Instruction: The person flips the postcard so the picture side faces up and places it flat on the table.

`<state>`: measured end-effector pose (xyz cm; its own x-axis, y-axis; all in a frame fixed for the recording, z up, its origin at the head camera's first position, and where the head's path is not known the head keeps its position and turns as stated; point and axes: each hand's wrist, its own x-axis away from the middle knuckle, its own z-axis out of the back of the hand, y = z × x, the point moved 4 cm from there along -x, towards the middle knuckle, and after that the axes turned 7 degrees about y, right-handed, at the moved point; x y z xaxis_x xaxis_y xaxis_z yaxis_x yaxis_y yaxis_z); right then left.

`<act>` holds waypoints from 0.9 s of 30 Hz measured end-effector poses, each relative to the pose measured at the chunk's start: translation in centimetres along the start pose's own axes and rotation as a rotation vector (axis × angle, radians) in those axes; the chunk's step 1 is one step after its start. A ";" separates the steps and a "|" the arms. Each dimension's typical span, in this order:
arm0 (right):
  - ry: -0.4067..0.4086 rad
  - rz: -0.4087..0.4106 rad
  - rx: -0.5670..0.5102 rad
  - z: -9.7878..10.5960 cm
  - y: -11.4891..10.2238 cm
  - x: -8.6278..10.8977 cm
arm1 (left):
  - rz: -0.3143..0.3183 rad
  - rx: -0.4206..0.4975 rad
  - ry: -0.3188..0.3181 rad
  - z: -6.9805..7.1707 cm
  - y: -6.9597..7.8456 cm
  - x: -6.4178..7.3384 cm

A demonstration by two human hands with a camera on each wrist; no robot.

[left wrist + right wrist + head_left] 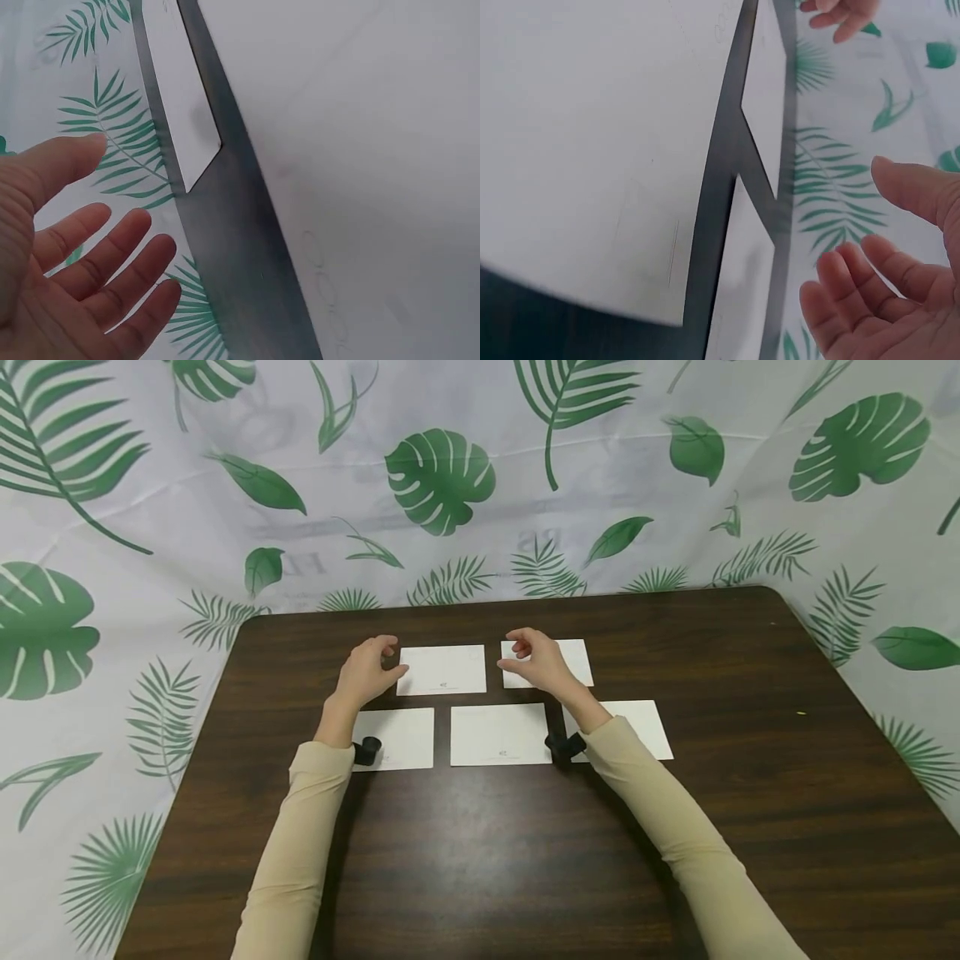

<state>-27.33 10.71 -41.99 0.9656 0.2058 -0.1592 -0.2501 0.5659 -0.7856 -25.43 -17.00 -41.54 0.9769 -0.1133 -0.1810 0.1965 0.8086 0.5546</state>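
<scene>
Two beige fabric long sleeves, L (281, 868) & R (697, 843), lie nearest the cam., reaching in over the near part of a dark brown wood-grain table (465, 868). Ahead are five white rectangular paper-like cards in two rows, nearer the table's far edge than the bottom of the view: the far-left card (441, 668) & far-right card (575, 658) at the back; the near-left card (405, 737), near-middle card (500, 731) & near-right card (639, 727) in front, the last partly hidden by the R forearm. Gaps btwn them look deliberate, prob. so each lies flat & separate; small print on the near-middle one sits by its near edge, too tiny to read. L hand (366, 672) is at the L edge of the far-left card, R hand (542, 665) above the L part of the far-right card, both prob. held up to stay off the cards. Grip: on each, thumb & fingertips stand well apart, fingers loosely bent, nothing held; wrist views show no contact w/ any card. Each wrist has a black device (L (367, 750), R (564, 748)). White leaf-print cloth (480, 552) hangs behind the table's far edge.
</scene>
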 end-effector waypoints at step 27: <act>-0.159 -0.254 0.115 -5.1 -0.2 -4.4 | 0.177 0.058 -0.183 -1.5 -1.4 -3.5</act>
<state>-31.17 5.59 -44.15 0.9771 0.1639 0.1358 -0.0182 0.6999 -0.7140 -29.26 -16.86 -42.95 0.9944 -0.0798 0.0695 0.0208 0.7914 0.6109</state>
